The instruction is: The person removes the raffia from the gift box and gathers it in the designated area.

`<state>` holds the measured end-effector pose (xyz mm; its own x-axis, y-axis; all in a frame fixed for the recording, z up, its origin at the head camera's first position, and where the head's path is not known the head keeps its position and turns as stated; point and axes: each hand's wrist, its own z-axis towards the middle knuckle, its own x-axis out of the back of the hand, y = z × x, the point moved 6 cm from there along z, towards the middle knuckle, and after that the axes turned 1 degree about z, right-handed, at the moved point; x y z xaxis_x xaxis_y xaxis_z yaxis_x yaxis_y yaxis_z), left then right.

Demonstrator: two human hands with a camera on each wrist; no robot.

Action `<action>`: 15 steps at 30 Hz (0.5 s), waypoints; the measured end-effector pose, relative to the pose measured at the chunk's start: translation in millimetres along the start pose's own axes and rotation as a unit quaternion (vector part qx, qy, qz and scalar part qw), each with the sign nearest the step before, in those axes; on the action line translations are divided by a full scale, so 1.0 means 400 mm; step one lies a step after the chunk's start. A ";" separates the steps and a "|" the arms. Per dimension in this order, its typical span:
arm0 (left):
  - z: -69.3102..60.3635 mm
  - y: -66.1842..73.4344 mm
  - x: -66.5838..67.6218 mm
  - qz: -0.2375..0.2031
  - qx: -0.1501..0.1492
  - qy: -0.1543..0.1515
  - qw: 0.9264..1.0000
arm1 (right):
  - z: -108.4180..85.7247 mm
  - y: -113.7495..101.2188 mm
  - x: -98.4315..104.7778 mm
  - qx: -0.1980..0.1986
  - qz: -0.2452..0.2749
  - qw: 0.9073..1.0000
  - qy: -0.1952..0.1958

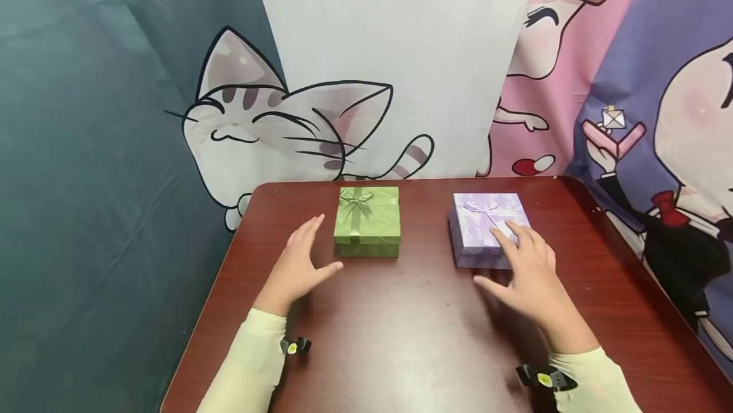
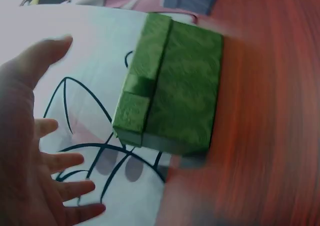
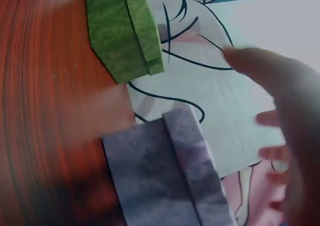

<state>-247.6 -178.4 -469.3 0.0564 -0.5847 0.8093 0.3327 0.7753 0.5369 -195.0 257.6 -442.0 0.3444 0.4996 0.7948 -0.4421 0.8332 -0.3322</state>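
A green gift box (image 1: 367, 222) with a ribbon bow on its lid sits toward the back of the table. To its right is a purple gift box (image 1: 487, 228), also topped with a bow. My left hand (image 1: 296, 268) hovers left of the green box, fingers extended and thumb spread, apart from it. In the head view my right hand (image 1: 529, 273) overlaps the purple box's front right corner, its fingers spread and its palm holding nothing. The right wrist view shows a gap between those fingers and the purple box (image 3: 155, 176). Both lids look closed.
The boxes stand on a reddish-brown wooden table (image 1: 389, 336) with rounded back corners. Behind it hangs a cloth backdrop printed with a cartoon cat (image 1: 258, 114) and other figures. Each sleeve carries a small black wrist device (image 1: 546, 377).
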 end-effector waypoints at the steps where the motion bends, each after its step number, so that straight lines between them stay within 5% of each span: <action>1: 0.007 -0.003 0.000 -0.036 0.000 0.015 0.999 | 0.007 -0.008 0.002 0.011 0.027 0.999 0.035; 4: 0.037 -0.018 -0.005 -0.152 0.009 0.056 0.987 | 0.029 -0.038 -0.008 0.042 0.112 0.985 0.121; 7: 0.073 -0.037 -0.024 -0.256 0.034 0.083 0.963 | 0.059 -0.070 -0.045 0.044 0.194 0.967 0.157; 15: 0.134 -0.088 -0.115 -0.420 0.137 0.136 0.887 | 0.160 -0.113 -0.239 -0.089 0.346 0.931 0.073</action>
<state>-312.4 -166.0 -512.5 0.1347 -0.9905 0.0287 0.1264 0.0459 0.9909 -261.1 157.1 -470.7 0.1436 0.9474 0.2859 -0.4603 0.3197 -0.8282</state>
